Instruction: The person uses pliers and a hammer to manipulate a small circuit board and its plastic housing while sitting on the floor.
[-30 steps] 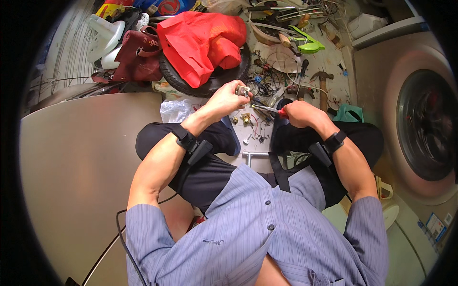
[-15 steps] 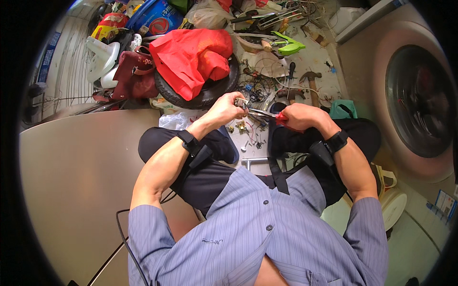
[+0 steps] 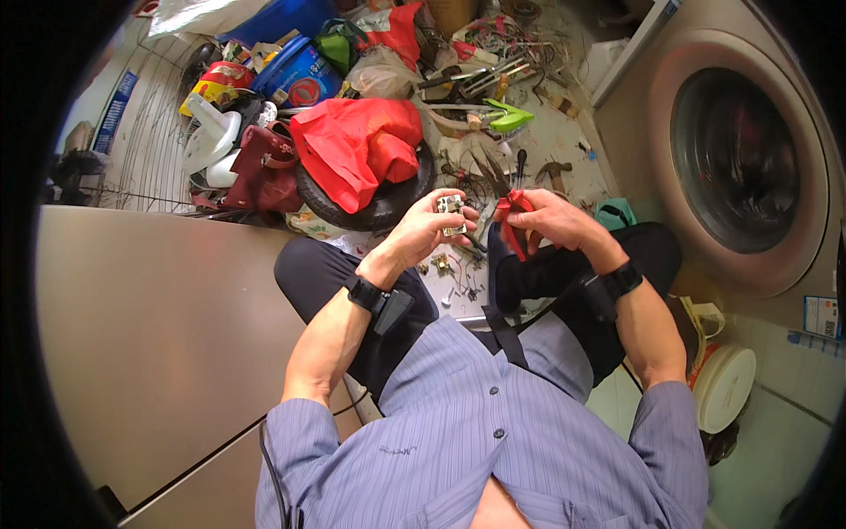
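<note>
My left hand (image 3: 423, 229) grips a small pale electrical module (image 3: 450, 204) with metal fittings, held upright in my fingers. Just to its right, my right hand (image 3: 564, 225) is closed on red-handled pliers (image 3: 515, 203), their jaws pointing up and away from me, apart from the module. Below my hands, between my legs, small brass-coloured parts (image 3: 441, 264), a white plug-like piece (image 3: 448, 297), short wires and screws lie on the floor.
A red cloth bag (image 3: 344, 141) covers a tyre (image 3: 322, 203). Buckets (image 3: 308, 66), tangled cables, a hammer (image 3: 553, 172) and tools crowd the back. A washing machine (image 3: 740, 154) stands at my right, a lidded pail (image 3: 724, 388) below it, a metallic panel (image 3: 150, 326) at my left.
The pliers, earlier angled left toward the module, have swung upward and away from it. My left hand has turned the module toward view. The camera's view takes in more of the background.
</note>
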`<state>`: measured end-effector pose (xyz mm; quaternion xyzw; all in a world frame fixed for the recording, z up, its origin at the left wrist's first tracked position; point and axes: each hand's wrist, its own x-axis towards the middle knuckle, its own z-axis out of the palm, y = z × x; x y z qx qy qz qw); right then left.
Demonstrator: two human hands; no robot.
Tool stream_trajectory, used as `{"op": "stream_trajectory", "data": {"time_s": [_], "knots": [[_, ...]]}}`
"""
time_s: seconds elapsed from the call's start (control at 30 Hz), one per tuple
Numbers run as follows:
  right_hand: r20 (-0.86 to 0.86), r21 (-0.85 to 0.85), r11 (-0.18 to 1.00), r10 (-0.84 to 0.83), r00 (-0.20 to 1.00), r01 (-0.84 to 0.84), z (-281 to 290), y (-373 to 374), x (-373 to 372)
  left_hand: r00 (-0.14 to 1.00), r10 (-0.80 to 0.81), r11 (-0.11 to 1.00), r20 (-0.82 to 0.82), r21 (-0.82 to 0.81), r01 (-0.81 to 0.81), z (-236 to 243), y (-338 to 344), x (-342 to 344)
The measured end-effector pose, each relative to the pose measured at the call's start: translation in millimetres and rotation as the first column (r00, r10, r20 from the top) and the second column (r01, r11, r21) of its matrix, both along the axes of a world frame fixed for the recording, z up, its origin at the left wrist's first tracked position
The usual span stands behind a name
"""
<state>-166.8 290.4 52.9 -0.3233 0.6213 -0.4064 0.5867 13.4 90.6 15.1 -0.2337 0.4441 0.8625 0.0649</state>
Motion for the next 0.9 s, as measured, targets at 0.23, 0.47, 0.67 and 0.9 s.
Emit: {"op": "stream_trajectory", "data": {"time_s": [0.23, 0.47, 0.67, 0.9], "knots": [[-0.841, -0.408, 0.912, -0.353, 0.41, -0.052, -30, -2, 33, 0.975, 0.174, 0.983, -0.14, 0.089, -0.162, 17, -10, 4], [-0.958, -0.286, 0.953, -0.283, 0.044, -0.095, -33, -14, 40, 0.949, 0.226, 0.96, -0.22, 0.218, -0.178, 12, -15, 2], [-0.962, -0.263, 0.964, -0.266, -0.068, -0.052, -40, -20, 35, 0.943, 0.233, 0.955, -0.239, 0.24, -0.175, 11, -12, -8], [-0.949, -0.212, 0.972, -0.23, -0.215, -0.103, -43, -29, 37, 0.954, 0.235, 0.952, -0.188, 0.242, -0.187, 2, -9, -5]]}}
